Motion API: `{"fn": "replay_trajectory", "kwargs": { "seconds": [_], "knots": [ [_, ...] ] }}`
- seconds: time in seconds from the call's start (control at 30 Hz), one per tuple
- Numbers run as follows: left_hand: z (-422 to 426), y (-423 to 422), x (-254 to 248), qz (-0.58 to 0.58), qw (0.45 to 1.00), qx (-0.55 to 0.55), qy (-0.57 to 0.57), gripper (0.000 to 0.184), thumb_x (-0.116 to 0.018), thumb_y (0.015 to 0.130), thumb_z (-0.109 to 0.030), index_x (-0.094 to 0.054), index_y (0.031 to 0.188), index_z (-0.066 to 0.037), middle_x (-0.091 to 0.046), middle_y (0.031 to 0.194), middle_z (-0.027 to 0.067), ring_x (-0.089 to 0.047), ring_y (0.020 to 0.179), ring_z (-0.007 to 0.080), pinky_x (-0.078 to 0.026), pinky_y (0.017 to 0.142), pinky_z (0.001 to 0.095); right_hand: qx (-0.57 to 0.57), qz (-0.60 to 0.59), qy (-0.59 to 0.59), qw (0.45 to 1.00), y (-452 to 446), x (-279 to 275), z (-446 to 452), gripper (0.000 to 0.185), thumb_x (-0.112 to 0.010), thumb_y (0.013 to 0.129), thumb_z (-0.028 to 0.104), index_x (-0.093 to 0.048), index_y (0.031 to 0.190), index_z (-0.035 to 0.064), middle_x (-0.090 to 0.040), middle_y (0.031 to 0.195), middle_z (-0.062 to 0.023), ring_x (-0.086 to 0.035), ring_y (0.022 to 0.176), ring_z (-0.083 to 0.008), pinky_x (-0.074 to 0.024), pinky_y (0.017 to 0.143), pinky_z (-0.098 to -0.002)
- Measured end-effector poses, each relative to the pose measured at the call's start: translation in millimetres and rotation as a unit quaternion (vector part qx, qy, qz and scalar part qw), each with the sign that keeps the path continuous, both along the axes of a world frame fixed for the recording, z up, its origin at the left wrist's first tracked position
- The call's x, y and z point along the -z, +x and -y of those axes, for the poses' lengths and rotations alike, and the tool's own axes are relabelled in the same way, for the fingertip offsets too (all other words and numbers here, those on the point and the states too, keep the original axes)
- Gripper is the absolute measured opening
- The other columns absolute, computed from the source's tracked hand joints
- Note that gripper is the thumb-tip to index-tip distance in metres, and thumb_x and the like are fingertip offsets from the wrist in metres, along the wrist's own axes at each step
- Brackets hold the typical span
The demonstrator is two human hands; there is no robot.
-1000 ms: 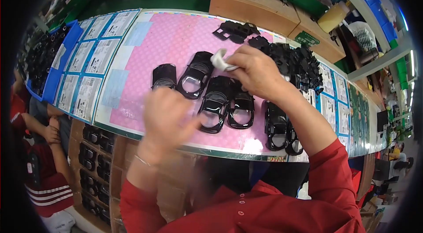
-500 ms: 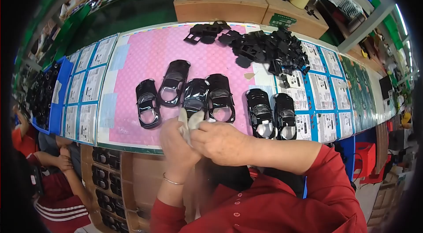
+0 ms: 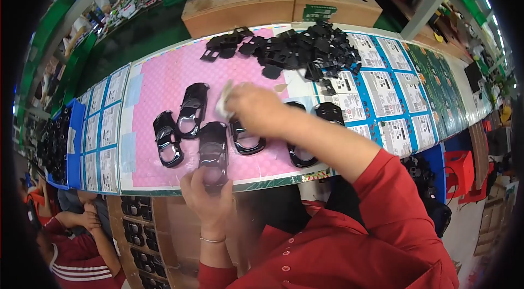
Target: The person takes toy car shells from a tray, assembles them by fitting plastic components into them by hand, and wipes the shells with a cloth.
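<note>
My left hand grips the lower end of a black car shell near the table's front edge; the shell is slightly blurred. In my right hand is a white cloth, held above the pink mat between the shells. Two glossy black shells, one upper and one lower, lie left of the held one. Another shell sits to its right, partly under my right hand. Two more shells lie further right, partly covered by my right forearm.
Small black parts are heaped at the back of the table. A blue bin of black parts stands at the left. Label sheets cover the right side. Wooden boxes stand behind. A person with folded arms is at the lower left.
My hands, together around the cloth half a second ago, have parted. The left now holds a shell; the right has moved up with the cloth. The view has shifted to the right.
</note>
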State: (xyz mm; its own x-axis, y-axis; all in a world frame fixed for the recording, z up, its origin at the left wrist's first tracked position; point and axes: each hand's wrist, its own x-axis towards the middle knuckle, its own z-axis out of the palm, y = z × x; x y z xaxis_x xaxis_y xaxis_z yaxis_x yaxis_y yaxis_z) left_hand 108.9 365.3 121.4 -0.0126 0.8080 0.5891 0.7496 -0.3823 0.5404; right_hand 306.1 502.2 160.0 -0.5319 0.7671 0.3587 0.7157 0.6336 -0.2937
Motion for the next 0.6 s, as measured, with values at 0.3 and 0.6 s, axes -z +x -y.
{"fn": "replay_trajectory", "kwargs": {
  "seconds": [0.3,0.6],
  "knots": [
    [-9,15,-10,-0.028,0.998,-0.005,-0.063,0.053,-0.075,0.067,-0.014,-0.053,0.113,-0.002,-0.05,0.102,0.0145,-0.05,0.094,0.0322,-0.04,0.086,0.0391,-0.158,-0.003,0.028,0.987,17,4,143,0.022,-0.056,0.074,0.013,-0.06,0.089,-0.0023,-0.056,0.086,-0.0109,-0.057,0.078,-0.0227,-0.0493,0.064,-0.0357],
    [4,50,-34,-0.188,0.977,0.078,0.066,0.045,-0.074,0.067,-0.021,-0.06,0.107,-0.004,-0.056,0.114,0.0154,-0.049,0.105,0.0344,-0.035,0.092,0.0435,0.074,-0.129,0.119,0.982,84,-37,89,0.017,-0.06,0.07,0.003,-0.065,0.086,0.0045,-0.06,0.088,-0.0104,-0.057,0.083,-0.0304,-0.0488,0.07,-0.0378]
  ]
}}
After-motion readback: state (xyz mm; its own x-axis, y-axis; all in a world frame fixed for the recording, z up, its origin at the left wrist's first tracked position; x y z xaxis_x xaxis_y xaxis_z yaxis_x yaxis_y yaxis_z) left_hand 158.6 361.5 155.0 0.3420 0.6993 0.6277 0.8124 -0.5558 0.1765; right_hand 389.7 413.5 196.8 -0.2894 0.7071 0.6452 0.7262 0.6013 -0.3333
